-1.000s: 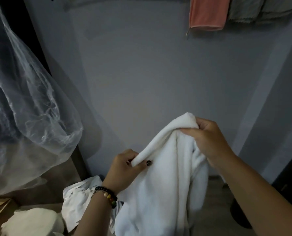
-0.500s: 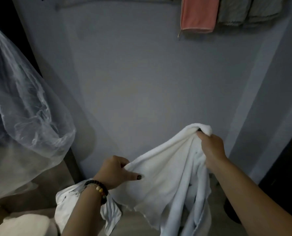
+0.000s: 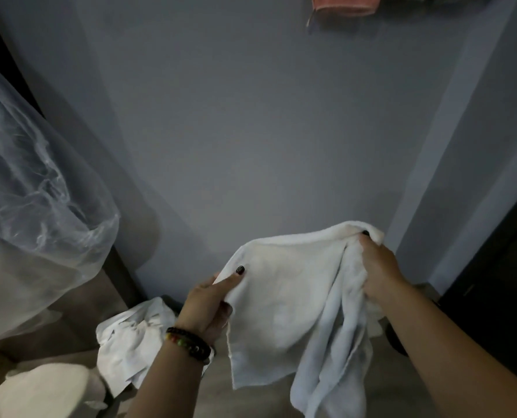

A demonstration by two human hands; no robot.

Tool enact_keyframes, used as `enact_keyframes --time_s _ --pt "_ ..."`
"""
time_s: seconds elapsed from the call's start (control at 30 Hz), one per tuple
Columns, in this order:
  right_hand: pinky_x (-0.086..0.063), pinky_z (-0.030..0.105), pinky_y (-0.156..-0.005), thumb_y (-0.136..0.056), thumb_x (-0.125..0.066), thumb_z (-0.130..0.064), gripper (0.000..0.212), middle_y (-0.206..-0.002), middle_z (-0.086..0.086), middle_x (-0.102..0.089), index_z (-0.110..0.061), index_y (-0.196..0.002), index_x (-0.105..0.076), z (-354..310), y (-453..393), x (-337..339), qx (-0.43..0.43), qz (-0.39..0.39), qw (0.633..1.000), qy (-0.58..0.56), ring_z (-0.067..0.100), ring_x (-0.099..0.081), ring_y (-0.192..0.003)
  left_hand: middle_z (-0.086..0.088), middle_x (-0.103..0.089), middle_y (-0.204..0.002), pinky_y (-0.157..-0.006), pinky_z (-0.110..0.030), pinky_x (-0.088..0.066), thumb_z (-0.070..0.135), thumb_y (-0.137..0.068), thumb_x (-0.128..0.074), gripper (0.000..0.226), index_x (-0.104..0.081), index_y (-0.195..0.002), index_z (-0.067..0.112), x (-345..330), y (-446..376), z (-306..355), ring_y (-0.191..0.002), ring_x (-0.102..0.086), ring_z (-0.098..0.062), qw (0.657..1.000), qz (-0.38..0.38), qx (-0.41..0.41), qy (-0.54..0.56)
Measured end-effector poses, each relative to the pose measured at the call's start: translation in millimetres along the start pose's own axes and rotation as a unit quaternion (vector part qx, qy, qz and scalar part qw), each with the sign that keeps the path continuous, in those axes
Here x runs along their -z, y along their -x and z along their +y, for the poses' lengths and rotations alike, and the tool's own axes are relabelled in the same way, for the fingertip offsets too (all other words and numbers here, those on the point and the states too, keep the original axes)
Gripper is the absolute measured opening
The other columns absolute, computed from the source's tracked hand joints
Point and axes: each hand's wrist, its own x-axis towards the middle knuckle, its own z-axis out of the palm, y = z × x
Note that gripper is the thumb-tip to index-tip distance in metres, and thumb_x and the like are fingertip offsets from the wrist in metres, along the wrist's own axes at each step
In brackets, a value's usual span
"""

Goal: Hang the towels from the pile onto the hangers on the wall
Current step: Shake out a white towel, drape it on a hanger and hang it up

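So no brands, labels or readable writing anywhere here, it's all plain fabric and plastic. The person holds a white towel [image 3: 284, 294] stretched between both hands in front of a bare grey-blue wall [image 3: 251, 131]. The left hand [image 3: 209, 306] pinches the towel's left top corner, thumb laid flat on the front with dark nail polish showing, fingers curled behind. A beaded bracelet [image 3: 191, 345] sits on that wrist. The right hand [image 3: 378, 267] is bunched around the right top corner, fingers curled into the cloth, and the rest of the towel hangs down in loose folds below it.

Down at the lower left there's a crumpled white cloth [image 3: 130, 342] lying on the wooden floor [image 3: 251, 396], just beside the left forearm, and another pale fluffy towel [image 3: 43, 390] in the bottom left corner. A big clear plastic bag [image 3: 37, 191] billows along the left edge. Up at the top edge of the wall, a pink towel [image 3: 344, 6] hangs down, with something darker beside it that's cut off. A dark door or panel [image 3: 498, 282] stands at the right, past the wall corner. Lighting is dim.
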Motion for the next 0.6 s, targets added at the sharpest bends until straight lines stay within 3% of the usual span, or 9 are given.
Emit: enact_keyframes --time_s 0.1,0.17,0.23,0.3,0.33,0.43,0.53,0.6 --pt "-0.050 0.037 -0.081 -0.073 -0.068 -0.047 0.038 -0.089 0.011 -0.064 -0.012 -0.087 -0.060 26.3 -28.4 4.6 -0.048 -0.070 0.996 -0.031 0.028 -0.063 -0.080 -0.020 -0.069 -0.105 -0.068 -0.033 -0.056 0.017 -0.084 -0.066 0.041 -0.063 -0.120 -0.003 -3.1 -2.0 0.8 -0.089 -0.066 -0.033 0.999 -0.026 0.006 0.031" --pt "-0.053 0.042 -0.087 -0.073 -0.075 -0.024 0.030 -0.090 0.014 -0.068 -0.002 -0.092 -0.066 23.2 -7.3 5.4 -0.082 -0.098 0.990 -0.058 0.030 -0.065 -0.087 -0.020 -0.067 -0.116 -0.094 -0.042 -0.052 0.017 -0.090 -0.059 0.034 -0.063 -0.120 0.000 -6.5 -3.2 1.1 -0.108 -0.064 -0.032 0.998 -0.024 -0.009 0.055" --pt "-0.055 0.037 -0.069 -0.075 -0.062 0.003 0.003 -0.073 0.015 -0.064 0.005 -0.073 -0.064 19.8 13.1 4.5 -0.109 -0.144 0.979 -0.093 0.029 -0.062 -0.072 -0.017 -0.066 -0.121 -0.104 -0.047 -0.043 0.021 -0.090 -0.062 0.032 -0.066 -0.118 0.007 -10.3 -6.6 2.9 -0.115 -0.060 -0.031 0.998 -0.011 -0.028 0.059" --pt "-0.051 0.030 -0.050 -0.068 -0.065 0.013 0.015 -0.058 0.014 -0.056 0.003 -0.061 -0.055 18.3 22.4 0.9 -0.135 -0.205 0.960 -0.137 0.024 -0.058 -0.054 -0.019 -0.065 -0.122 -0.102 -0.047 -0.042 0.025 -0.087 -0.068 0.033 -0.069 -0.115 0.009 -14.3 -8.3 2.5 -0.111 -0.060 -0.030 0.997 0.018 -0.035 0.060" --pt "-0.051 0.026 -0.048 -0.069 -0.067 0.013 0.019 -0.055 0.012 -0.054 0.001 -0.062 -0.054 17.3 24.3 -2.8 -0.139 -0.217 0.952 -0.163 0.020 -0.057 -0.049 -0.020 -0.065 -0.121 -0.104 -0.050 -0.042 0.024 -0.086 -0.069 0.033 -0.070 -0.114 0.008 -16.2 -7.4 1.8 -0.110 -0.061 -0.032 0.997 0.033 -0.034 0.064" --pt "-0.044 0.021 -0.064 -0.095 -0.044 0.006 0.024 -0.069 0.007 -0.052 -0.004 -0.075 -0.054 9.2 39.4 -11.7 -0.115 -0.232 0.949 -0.180 0.015 -0.053 -0.065 -0.025 -0.067 -0.113 -0.098 -0.051 -0.048 0.023 -0.086 -0.070 0.033 -0.070 -0.111 0.002 -20.6 -2.1 -4.6 -0.107 -0.064 -0.037 0.997 0.043 -0.016 0.064" --pt "-0.044 0.022 -0.066 -0.092 -0.048 0.009 0.022 -0.074 0.007 -0.055 -0.003 -0.081 -0.062 4.7 56.9 -15.3 -0.050 -0.255 0.954 -0.151 0.015 -0.053 -0.070 -0.021 -0.071 -0.100 -0.076 -0.038 -0.058 0.018 -0.088 -0.067 0.024 -0.071 -0.102 -0.002 -23.6 0.4 -7.3 -0.085 -0.069 -0.029 0.997 0.047 -0.032 0.043" --pt "-0.043 0.025 -0.066 -0.091 -0.050 0.010 0.019 -0.074 0.007 -0.056 -0.002 -0.085 -0.064 3.9 67.3 -14.8 -0.013 -0.241 0.962 -0.125 0.015 -0.052 -0.068 -0.019 -0.071 -0.092 -0.067 -0.032 -0.059 0.014 -0.090 -0.064 0.019 -0.070 -0.096 -0.003 -25.8 1.3 -4.2 -0.081 -0.067 -0.027 0.997 0.043 -0.046 0.042"
